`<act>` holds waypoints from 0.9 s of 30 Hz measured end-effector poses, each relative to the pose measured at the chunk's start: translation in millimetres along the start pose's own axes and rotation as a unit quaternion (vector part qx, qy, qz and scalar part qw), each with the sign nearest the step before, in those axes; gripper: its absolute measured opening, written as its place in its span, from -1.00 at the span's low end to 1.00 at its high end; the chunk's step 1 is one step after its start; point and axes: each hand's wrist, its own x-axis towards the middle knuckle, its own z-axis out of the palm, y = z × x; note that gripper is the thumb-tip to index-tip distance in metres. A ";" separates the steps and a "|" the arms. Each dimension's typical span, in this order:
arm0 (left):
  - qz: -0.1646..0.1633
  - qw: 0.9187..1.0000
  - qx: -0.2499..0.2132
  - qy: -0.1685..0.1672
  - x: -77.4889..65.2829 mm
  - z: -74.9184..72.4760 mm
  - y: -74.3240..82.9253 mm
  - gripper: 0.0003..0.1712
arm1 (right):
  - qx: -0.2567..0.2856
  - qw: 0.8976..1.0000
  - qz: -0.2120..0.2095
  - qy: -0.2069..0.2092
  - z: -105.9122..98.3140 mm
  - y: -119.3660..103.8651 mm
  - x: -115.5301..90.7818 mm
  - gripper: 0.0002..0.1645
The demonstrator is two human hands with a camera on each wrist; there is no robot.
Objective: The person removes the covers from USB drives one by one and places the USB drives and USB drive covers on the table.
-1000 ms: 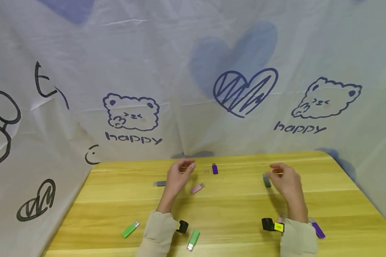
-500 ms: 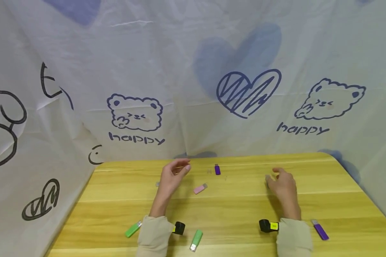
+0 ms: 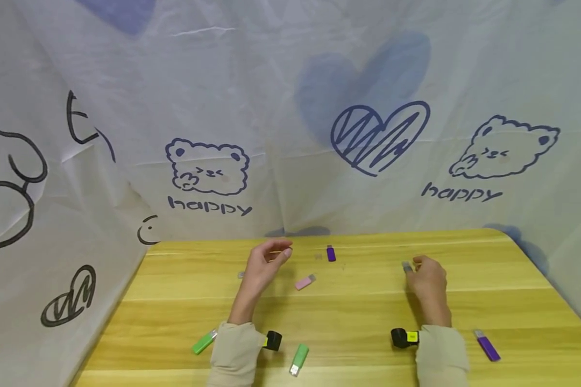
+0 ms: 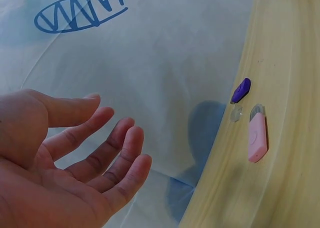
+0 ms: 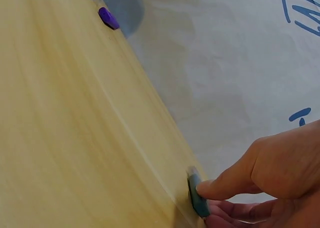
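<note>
One dark grey USB stick (image 5: 199, 204) sat pinched in the right hand (image 3: 427, 279); left hand (image 3: 263, 267) hung half-spread over the wood-grain table (image 3: 348, 312), near the pink USB stick (image 3: 304, 282).

A white cloth (image 3: 281, 70) hung beyond the left grip (image 3: 262, 267) and right grip (image 3: 428, 278), a scribbled heart (image 3: 380, 138) drawn on it between them, the table (image 3: 358, 312) beneath.

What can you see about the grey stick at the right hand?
The grey stick looks greenish up close and plastic, with a paler, see-through-looking end. It's toward the wooden table's far right, pale end pointing away from the person. The right hand pinches it. I can't tell whether it touches the table.
</note>
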 end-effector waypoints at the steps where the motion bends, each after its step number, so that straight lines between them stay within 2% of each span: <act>1: -0.001 1.000 0.002 0.001 -0.1 0.0 0.6 -0.73 | 0.000 1.000 0.004 -0.003 -0.1 0.5 0.8 -0.49; 9: 0.002 1.000 0.012 -0.003 0.3 1.4 0.8 -0.74 | 0.012 1.000 0.013 -0.023 -0.2 2.2 0.2 -0.49; 20: 0.005 1.000 0.012 -0.008 0.3 3.7 -0.8 -0.74 | 0.021 1.000 -0.004 -0.011 1.3 -2.0 -0.9 -0.64; 27: 0.000 1.000 0.013 -0.009 0.0 5.1 2.0 -0.74 | 0.048 0.997 -0.057 0.025 -6.6 -19.1 -5.0 -0.67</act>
